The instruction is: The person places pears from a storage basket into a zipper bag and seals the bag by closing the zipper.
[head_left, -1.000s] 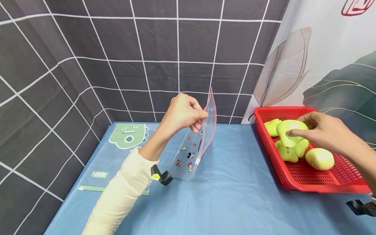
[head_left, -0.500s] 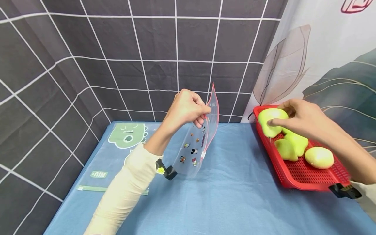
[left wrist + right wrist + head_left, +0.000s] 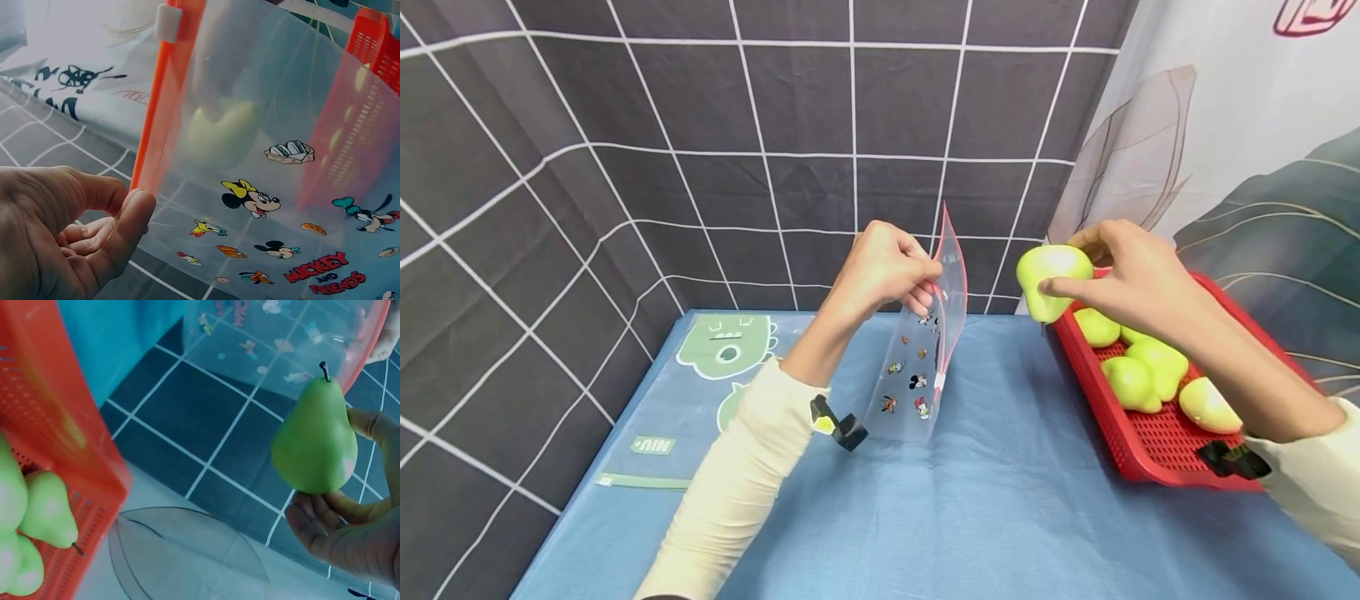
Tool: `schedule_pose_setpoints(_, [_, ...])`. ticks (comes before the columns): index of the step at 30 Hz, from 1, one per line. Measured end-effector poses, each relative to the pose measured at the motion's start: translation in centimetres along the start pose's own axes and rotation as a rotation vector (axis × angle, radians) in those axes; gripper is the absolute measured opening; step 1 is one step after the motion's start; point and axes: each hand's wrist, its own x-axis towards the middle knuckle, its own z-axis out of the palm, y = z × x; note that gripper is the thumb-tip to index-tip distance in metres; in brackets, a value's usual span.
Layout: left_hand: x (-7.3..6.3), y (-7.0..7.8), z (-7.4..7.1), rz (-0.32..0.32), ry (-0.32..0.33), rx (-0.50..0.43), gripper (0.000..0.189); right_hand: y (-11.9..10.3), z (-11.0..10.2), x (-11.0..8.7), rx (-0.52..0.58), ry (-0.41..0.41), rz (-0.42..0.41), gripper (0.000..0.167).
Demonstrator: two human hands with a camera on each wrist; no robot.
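My left hand (image 3: pixel 887 267) pinches the pink-edged rim of a clear zip bag (image 3: pixel 904 367) printed with cartoon characters. The bag hangs upright above the table, its mouth parted and facing right; a white slider (image 3: pixel 169 24) sits on the edge in the left wrist view. A green pear (image 3: pixel 317 440) with a dark stem is held by my right hand (image 3: pixel 1123 271), thumb on one side and fingers on the other. Pear and hand are in the air left of the red basket (image 3: pixel 1123 446), apart from the bag. Through the bag, the pear looks blurred in the left wrist view.
Several more green pears (image 3: pixel 1157 367) and a yellowish rounded fruit (image 3: pixel 1210 406) lie in the basket at the right. A second zip bag (image 3: pixel 655 408) with a green cartoon print lies flat on the blue tablecloth (image 3: pixel 1000 517) at the left. A dark grid-patterned wall covering (image 3: pixel 805 108) stands behind.
My right hand has lifted the pear out of the basket and carried it left toward the bag. My left hand, with the bag, has shifted slightly right and up.
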Motion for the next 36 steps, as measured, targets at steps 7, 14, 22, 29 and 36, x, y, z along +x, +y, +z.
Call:
schedule_pose_setpoints(7, [0.3,0.3,0.3,-0.013,-0.003,-0.064,0.011,-1.4,0.0,1.1,0.032,0.058,0.001,0.064])
schedule_pose_setpoints(14, [0.5,0.4,0.7,-0.022,-0.009,-0.092,0.009,-3.4,0.0,1.9,0.084,0.189,-0.053,0.066])
schedule_pose_setpoints(22, [0.7,0.4,0.8,-0.041,-0.015,-0.141,0.007,-5.9,0.5,2.8,0.168,0.368,-0.192,0.065])
schedule_pose_setpoints(29, [1.0,0.5,1.0,-0.031,-0.021,-0.164,0.011,-7.2,1.5,3.3,0.201,0.400,-0.278,0.065])
schedule_pose_setpoints(36, [1.2,0.4,0.8,-0.027,-0.058,-0.215,0.016,-7.0,2.8,3.4,0.172,0.391,-0.367,0.066])
